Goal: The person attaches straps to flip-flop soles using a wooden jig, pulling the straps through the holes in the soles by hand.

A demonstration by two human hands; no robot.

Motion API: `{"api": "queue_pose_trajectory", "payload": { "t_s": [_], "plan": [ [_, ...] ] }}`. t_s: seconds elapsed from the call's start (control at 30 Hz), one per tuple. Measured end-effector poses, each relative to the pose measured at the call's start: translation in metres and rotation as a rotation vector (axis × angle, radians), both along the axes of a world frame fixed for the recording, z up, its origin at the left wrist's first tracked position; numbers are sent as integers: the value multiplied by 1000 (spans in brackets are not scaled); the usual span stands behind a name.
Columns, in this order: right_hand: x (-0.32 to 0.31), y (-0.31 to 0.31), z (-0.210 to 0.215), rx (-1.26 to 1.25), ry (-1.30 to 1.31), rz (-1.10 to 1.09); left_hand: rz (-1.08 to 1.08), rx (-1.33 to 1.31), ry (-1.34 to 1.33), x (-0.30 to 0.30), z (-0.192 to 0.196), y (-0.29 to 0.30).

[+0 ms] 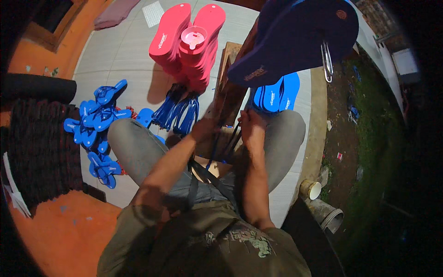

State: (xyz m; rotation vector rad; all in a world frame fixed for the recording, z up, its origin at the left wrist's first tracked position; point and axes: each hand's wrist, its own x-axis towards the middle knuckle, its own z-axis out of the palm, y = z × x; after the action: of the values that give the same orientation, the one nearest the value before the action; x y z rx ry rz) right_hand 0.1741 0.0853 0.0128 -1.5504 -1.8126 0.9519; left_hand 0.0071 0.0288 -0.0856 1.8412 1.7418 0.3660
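Note:
My right hand [253,124] is closed beside the wooden stand, between my knees. A dark strap [236,135] runs down from its fingers toward my lap. My left hand [205,130], dim and partly in shadow, is just left of it; its fingers cannot be made out. Beyond my left hand lies a bundle of blue flip-flop straps [177,111]. Blue flip-flop soles [277,94] lie past my right hand. A large dark blue sole [295,39] looms at the upper right, over the wooden stand [227,87], with a metal clip [326,62] at its edge.
Tall stacks of pink soles [168,39] stand ahead, a small pink cup [193,37] on top. Finished blue flip-flops [99,115] are heaped on the tiles at left, near a dark stacked pile [44,147]. Right, past the floor edge, are pipes [331,219] and dirt ground.

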Motion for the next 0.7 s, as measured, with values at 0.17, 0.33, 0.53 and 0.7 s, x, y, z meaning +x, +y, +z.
{"api": "queue_pose_trajectory", "payload": {
  "t_s": [0.17,0.33,0.53,0.7],
  "plan": [
    [-13,-1,-31,-166,-379,52,42,-105,173,13,-30,-5],
    [-14,-10,-18,-252,-501,85,-303,-60,273,-17,23,11],
    [-24,-23,16,-282,235,339,-23,167,-475,-40,128,8],
    [-22,-28,57,-312,345,268,132,-44,-661,-30,173,8]
  ]
}}
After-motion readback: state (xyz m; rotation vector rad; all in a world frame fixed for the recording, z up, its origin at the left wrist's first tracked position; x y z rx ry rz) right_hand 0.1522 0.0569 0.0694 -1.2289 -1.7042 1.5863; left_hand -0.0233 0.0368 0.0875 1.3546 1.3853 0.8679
